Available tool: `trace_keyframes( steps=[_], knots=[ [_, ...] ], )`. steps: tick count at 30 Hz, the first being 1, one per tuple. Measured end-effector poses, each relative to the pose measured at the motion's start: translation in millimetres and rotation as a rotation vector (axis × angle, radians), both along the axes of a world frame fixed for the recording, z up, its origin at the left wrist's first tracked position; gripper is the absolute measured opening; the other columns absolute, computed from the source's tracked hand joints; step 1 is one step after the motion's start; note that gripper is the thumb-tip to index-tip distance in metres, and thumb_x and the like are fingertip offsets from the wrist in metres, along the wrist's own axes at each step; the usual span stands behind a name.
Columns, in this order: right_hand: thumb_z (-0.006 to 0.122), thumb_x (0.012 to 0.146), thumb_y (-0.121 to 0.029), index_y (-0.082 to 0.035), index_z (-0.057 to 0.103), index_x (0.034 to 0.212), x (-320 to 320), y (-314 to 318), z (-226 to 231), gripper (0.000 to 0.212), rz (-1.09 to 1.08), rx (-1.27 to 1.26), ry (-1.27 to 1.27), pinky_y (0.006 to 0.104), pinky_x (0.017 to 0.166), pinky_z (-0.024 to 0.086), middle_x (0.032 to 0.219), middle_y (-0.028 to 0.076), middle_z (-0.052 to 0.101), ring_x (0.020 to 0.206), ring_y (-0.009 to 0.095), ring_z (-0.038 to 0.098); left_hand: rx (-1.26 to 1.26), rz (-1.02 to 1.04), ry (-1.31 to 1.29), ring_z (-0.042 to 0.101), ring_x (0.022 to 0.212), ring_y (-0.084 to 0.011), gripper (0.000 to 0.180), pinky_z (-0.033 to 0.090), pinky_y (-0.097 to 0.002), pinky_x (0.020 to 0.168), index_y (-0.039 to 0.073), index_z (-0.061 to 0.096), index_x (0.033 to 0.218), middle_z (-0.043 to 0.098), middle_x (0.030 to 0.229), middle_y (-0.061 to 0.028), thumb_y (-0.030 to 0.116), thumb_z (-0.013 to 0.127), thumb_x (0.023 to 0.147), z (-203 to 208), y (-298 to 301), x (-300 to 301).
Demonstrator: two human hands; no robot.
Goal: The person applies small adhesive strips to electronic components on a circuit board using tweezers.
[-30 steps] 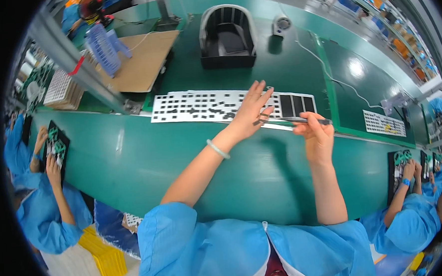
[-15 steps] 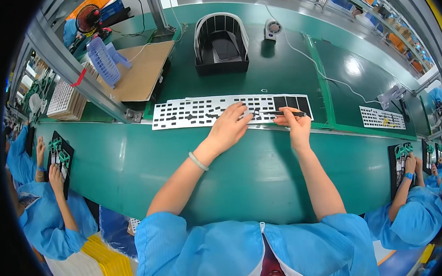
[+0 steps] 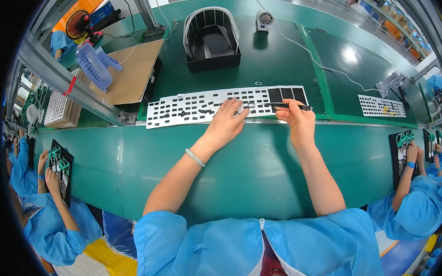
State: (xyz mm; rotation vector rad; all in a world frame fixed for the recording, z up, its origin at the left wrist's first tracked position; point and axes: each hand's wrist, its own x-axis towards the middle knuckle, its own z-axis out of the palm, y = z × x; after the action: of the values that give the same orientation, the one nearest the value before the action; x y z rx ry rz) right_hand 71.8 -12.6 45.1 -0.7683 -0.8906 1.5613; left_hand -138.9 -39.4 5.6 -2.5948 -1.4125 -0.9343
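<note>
A white sheet [image 3: 209, 101] with black patches is laid flat on the green surface [image 3: 272, 60]. It is partly covered by the left hand [image 3: 223, 122], fingers loosely spread, while a slim dark tool [image 3: 278, 105] is pinched by the right hand [image 3: 298, 121] near the sheet's right end

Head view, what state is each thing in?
Left hand: open, on the white sheet
Right hand: closed on the slim black tool
Slim black tool: held
White sheet: flat, bearing black pieces
Black bin: open-topped, containing dark items
Small white fan: upright; running, cannot tell
</note>
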Motion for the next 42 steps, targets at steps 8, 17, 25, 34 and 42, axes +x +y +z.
trace_keyframes(
  steps=[8, 17, 25, 34, 42],
  knots=[
    [0.052, 0.084, -0.018, 0.006, 0.055, 0.094, -3, 10, -28, 0.026, -0.084, 0.092, -0.28, 0.0269, 0.064, 0.05, 0.079, 0.015, 0.06, 0.071, 0.02, 0.061, -0.008, -0.033, -0.055, 0.042, 0.108, -0.0349, 0.036, 0.033, -0.0449, 0.093, 0.007, 0.053, 0.102, 0.044, 0.112, -0.0163, 0.005, 0.061, 0.067, 4, 0, 1],
    [0.05, 0.085, -0.019, 0.003, 0.051, 0.097, -5, -8, 12, 0.026, -0.077, -0.006, 0.097, 0.0279, 0.065, 0.049, 0.075, 0.013, 0.061, 0.07, 0.016, 0.061, -0.011, -0.062, -0.04, 0.041, 0.107, -0.0354, 0.038, 0.034, -0.0441, 0.092, 0.005, 0.051, 0.104, 0.043, 0.113, -0.018, 0.005, 0.06, 0.067, 3, 0, 6],
    [0.051, 0.084, -0.021, 0.002, 0.053, 0.095, -7, -49, 34, 0.026, 0.198, -0.064, 0.264, 0.0295, 0.063, 0.05, 0.075, 0.012, 0.061, 0.072, 0.02, 0.061, -0.052, 0.015, -0.349, 0.03, 0.122, -0.0284, 0.036, 0.026, -0.0351, 0.099, 0.001, 0.044, 0.116, 0.036, 0.128, -0.0147, 0.004, 0.046, 0.08, 20, 10, 6],
    [0.045, 0.088, -0.024, -0.003, 0.051, 0.097, -49, -37, -46, 0.024, 0.346, -0.286, 0.775, 0.0234, 0.065, 0.049, 0.085, 0.01, 0.061, 0.065, 0.01, 0.059, -0.792, -0.094, -1.686, 0.042, 0.109, -0.0221, 0.031, 0.031, -0.033, 0.095, -0.003, 0.043, 0.109, 0.044, 0.114, -0.0145, 0.009, 0.034, 0.082, 10, -49, 83],
    [0.046, 0.087, -0.024, -0.002, 0.051, 0.094, -49, -30, -60, 0.023, 0.541, -0.231, 0.729, 0.0213, 0.054, 0.046, 0.082, 0.008, 0.06, 0.056, 0.01, 0.054, -0.784, -0.12, -1.686, 0.042, 0.106, -0.0196, 0.037, 0.031, -0.0312, 0.092, -0.003, 0.042, 0.112, 0.045, 0.11, -0.0107, 0.008, 0.034, 0.078, -8, -53, 65]
  ],
)
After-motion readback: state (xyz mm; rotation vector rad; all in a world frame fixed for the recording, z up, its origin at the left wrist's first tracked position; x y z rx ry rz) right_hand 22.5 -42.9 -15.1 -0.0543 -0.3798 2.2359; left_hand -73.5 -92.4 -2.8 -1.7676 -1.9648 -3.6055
